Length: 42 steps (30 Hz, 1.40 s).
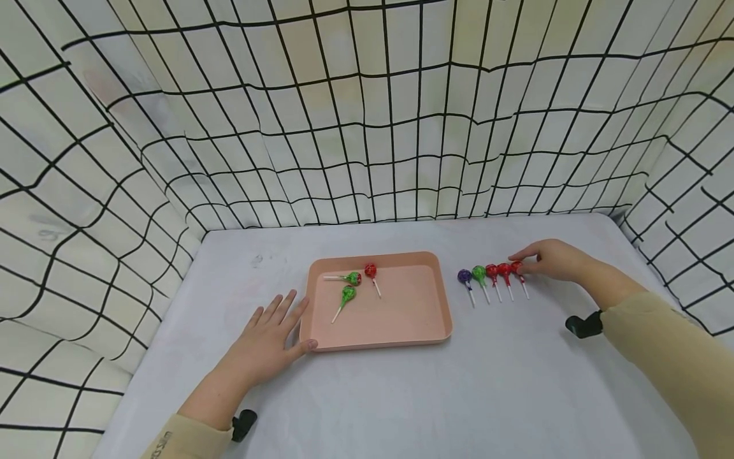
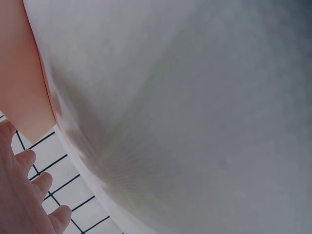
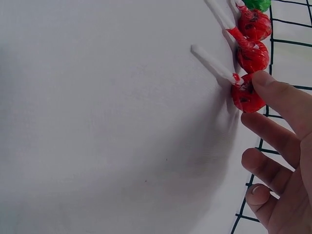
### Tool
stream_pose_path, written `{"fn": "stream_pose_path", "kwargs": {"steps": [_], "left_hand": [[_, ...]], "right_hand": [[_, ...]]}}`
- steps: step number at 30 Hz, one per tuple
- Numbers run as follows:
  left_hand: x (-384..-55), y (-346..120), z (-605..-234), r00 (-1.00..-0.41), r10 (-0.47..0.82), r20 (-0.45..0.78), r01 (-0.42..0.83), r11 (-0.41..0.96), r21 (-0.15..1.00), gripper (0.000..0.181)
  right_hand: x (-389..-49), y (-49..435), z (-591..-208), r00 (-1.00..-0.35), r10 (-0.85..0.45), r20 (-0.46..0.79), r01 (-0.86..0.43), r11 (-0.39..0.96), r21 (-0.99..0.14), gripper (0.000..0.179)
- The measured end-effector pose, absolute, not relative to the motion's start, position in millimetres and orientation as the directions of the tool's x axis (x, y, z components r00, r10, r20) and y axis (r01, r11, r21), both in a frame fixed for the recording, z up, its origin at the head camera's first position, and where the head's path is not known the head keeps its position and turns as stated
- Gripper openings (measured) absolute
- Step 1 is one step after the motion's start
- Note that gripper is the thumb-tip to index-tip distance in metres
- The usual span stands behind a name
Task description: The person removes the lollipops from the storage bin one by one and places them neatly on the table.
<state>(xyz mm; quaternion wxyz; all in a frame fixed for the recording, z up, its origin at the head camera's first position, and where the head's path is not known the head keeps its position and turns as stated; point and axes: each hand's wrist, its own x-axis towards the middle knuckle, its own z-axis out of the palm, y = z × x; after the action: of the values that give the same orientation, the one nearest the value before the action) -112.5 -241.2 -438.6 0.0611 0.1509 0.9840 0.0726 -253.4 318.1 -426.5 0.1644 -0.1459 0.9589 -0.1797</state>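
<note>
My left hand lies with spread fingers at the left edge of a pink rectangular tray, the thumb touching its near left corner. On the tray are two green-wrapped lollipops and a red one. To the tray's right, wrapped lollipops stand in a row: purple, green, then red ones. With thumb and index finger, my right hand pinches the candy end of the rightmost red lollipop, whose white stick points toward me. Its other fingers are loosely bent.
A white cloth covers the table. Behind and on both sides rise white panels with a black grid. Each sleeve has a black device at the wrist, one near the left cuff and one near the right cuff.
</note>
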Motion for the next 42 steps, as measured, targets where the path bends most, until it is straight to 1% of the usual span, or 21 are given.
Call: {"fn": "stream_pose_path", "kwargs": {"steps": [11,15,19,31,39,42], "left_hand": [[-113,-240,-438,-0.947,0.305,-0.102,0.287,0.944,0.162,0.089],[-114,-241,-440,-0.947,0.304,-0.101,0.287,0.945,0.155,0.089],[-114,-241,-440,-0.948,0.304,-0.1,0.287,0.946,0.151,0.09],[-113,-240,-437,-0.945,0.312,-0.095,0.295,0.943,0.155,0.09],[-113,-239,-435,-0.945,0.309,-0.108,0.292,0.946,0.143,0.09],[-113,-238,-434,-0.946,0.304,-0.109,0.288,0.947,0.139,0.09]], "right_hand": [[-255,318,-421,-0.909,-0.329,-0.258,-0.214,0.897,-0.388,0.038],[-252,313,-417,-0.903,-0.349,-0.249,-0.232,0.886,-0.401,0.04],[-250,306,-410,-0.897,-0.372,-0.24,-0.252,0.875,-0.413,0.041],[-255,279,-401,-0.887,-0.372,-0.274,-0.232,0.871,-0.434,0.042],[-259,255,-397,-0.862,-0.394,-0.318,-0.215,0.853,-0.475,0.042],[-261,246,-393,-0.856,-0.408,-0.316,-0.226,0.847,-0.481,0.042]]}}
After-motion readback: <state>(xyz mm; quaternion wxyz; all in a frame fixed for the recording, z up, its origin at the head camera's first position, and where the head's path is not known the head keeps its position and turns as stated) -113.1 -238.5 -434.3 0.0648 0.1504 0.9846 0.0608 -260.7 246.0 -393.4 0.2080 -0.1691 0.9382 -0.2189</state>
